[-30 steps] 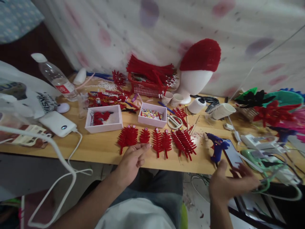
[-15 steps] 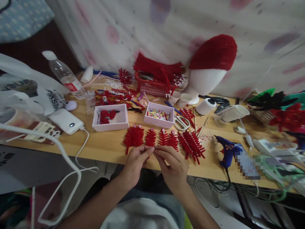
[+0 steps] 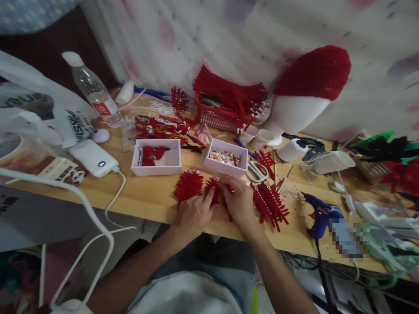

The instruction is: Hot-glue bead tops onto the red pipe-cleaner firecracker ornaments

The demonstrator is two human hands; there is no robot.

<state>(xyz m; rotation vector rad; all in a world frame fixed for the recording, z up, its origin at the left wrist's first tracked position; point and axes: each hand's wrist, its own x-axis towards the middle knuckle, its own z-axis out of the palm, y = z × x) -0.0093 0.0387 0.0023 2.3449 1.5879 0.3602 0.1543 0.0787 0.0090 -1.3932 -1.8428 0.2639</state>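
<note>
Near the counter's (image 3: 144,198) front edge, both hands are working on one red feather-shaped ornament (image 3: 214,185): the left hand (image 3: 194,213) is pressing it flat while the right hand (image 3: 238,203) is pinching its upper tip. Finished-looking pieces are lying either side (image 3: 188,185) (image 3: 270,200), so much appears done; this one seems unfinished.

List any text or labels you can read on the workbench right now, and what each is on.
White plastic bag: dark printed letters, too warped and blurred to read.
Water bottle: red label with white marks, too small to read.
Printed box with a panda picture: print too small to read.
Nothing else carries legible text.
</note>
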